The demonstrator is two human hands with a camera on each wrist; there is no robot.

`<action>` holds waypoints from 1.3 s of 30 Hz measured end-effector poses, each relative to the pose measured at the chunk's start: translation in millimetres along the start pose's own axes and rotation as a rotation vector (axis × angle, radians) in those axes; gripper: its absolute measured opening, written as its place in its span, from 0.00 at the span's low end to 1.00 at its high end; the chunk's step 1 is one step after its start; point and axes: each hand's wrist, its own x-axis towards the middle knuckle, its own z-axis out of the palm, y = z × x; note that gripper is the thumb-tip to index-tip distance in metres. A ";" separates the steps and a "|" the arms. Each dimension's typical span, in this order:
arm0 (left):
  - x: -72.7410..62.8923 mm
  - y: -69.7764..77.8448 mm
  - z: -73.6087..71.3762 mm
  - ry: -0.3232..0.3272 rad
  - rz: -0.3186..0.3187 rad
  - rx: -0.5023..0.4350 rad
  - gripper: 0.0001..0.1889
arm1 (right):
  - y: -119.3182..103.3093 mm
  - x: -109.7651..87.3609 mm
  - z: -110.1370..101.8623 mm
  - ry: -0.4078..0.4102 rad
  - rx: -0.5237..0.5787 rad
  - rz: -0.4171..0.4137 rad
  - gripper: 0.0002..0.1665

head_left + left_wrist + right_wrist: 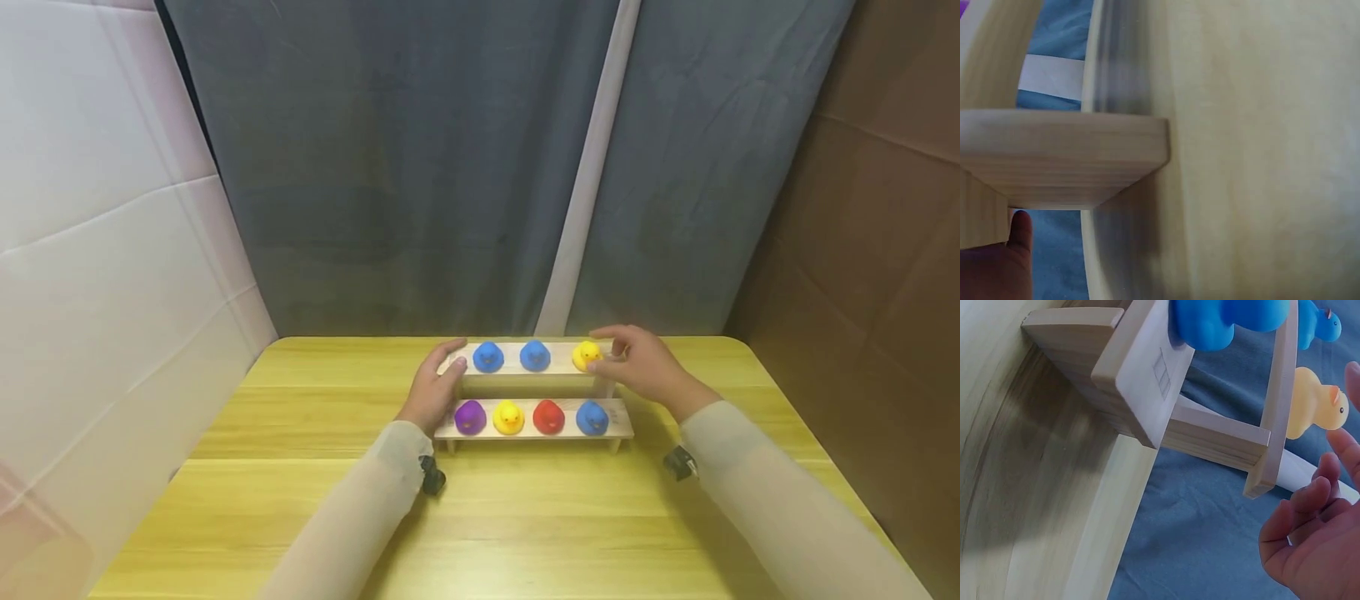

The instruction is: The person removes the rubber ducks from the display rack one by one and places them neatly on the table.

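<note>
A two-tier wooden stand (525, 388) holds small rubber ducks. On its upper tier are two blue ducks (535, 357) and, at the right end, a yellow duck (585, 356). The lower tier carries a purple duck (470, 417), a second yellow duck (508, 417), a red duck (549, 417) and a blue duck (592, 417). My left hand (435, 389) grips the upper tier's left end, partly out of sight in the left wrist view. Around the upper yellow duck (1313, 403), my right hand (647, 364) has thumb and forefinger spread, a fingertip at its head.
The stand rests on a wood-grain table (315, 467) near its far edge. A grey-blue curtain (420, 183) with a pale strip (588, 175) hangs behind. White sheeting (112, 192) borders the left side, a brown panel (885, 233) the right.
</note>
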 end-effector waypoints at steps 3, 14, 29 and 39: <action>-0.5 -1.6 1.6 0.012 0.003 -0.007 0.23 | -0.2 1.1 0.1 -0.005 0.005 0.002 0.33; -3.5 -5.5 2.1 0.066 0.019 0.035 0.23 | -1.1 2.7 4.8 -0.044 0.006 0.057 0.33; -0.1 -8.8 5.1 0.090 0.054 0.005 0.23 | -1.7 6.2 4.7 -0.037 -0.016 0.064 0.30; -0.3 -8.3 8.0 0.100 0.041 0.009 0.21 | -10.3 -13.9 -2.2 -0.035 0.002 0.019 0.28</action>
